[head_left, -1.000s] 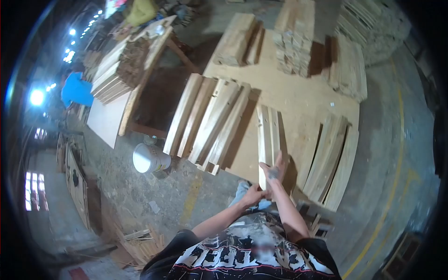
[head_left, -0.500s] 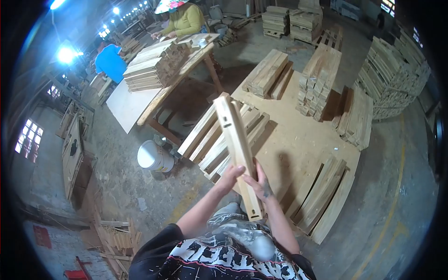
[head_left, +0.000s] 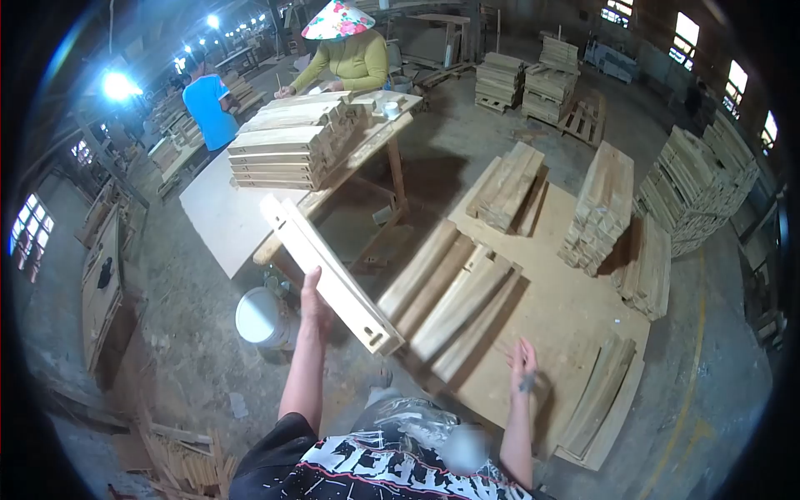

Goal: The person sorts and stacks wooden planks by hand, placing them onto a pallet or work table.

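Table: the large plywood table (head_left: 567,304) is the landmark and stands in front of the person, to the right.
Bench: the bench (head_left: 367,154) is left of the table, apart from it, and bears a wood stack (head_left: 279,150).
Big pile: the big pile (head_left: 696,187) of wood stands beyond the right far side of the table.
Co-workers: one in a yellow top (head_left: 360,62) and a flowered hat (head_left: 337,21) is behind the bench; one in a blue shirt (head_left: 210,108) is farther left of the table.
Far bundles: three bundles (head_left: 598,196) of wood lie on the far part of the table.
Row: several sticks (head_left: 432,287) lie side by side along the left edge of the table.
Near boards: some boards (head_left: 596,400) lie at the near right corner of the table.
Bucket: the white bucket (head_left: 260,317) is on the floor, left of the table.
Held wood: the slotted wood (head_left: 327,275) is tilted in the air, left of the table.
Left hand: the left hand (head_left: 313,302) is closed around the slotted wood.
Right hand: the right hand (head_left: 522,360) is released, fingers apart, over the near part of the table.
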The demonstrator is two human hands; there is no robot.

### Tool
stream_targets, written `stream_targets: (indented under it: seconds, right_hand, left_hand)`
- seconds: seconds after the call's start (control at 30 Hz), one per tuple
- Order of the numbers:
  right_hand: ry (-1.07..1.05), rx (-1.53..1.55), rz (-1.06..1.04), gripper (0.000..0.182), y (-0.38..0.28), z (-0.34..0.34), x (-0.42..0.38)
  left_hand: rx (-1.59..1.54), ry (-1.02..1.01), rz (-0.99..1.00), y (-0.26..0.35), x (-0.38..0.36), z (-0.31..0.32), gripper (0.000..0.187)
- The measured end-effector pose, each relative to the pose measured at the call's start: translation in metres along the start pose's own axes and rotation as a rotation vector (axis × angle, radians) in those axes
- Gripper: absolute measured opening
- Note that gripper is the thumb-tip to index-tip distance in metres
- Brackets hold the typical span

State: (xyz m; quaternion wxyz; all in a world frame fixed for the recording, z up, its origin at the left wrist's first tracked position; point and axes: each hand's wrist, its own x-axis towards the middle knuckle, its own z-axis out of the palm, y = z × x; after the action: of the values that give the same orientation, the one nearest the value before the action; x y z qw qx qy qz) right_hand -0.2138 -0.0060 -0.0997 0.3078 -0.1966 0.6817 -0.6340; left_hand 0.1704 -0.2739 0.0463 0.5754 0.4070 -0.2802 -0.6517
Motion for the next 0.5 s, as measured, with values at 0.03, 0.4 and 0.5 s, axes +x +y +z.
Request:
stream_targets:
  seconds: [0.03,0.4,0.5]
  right_hand:
    - [0.084,0.004,-0.016,0.050,0.037,0.001,0.005]
    - [0.508,-0.264,0.330,0.038,0.114,0.037,-0.192]
    - [0.368,-0.418,0.343,0.039,0.144,0.029,-0.262]
  left_hand:
    - [-0.038,-0.016,0.042,0.012,0.041,-0.028,0.061]
    - [0.356,0.600,-0.123,0.119,0.340,-0.223,0.086]
    - [0.418,0.597,0.105,0.100,0.426,-0.272,0.090]
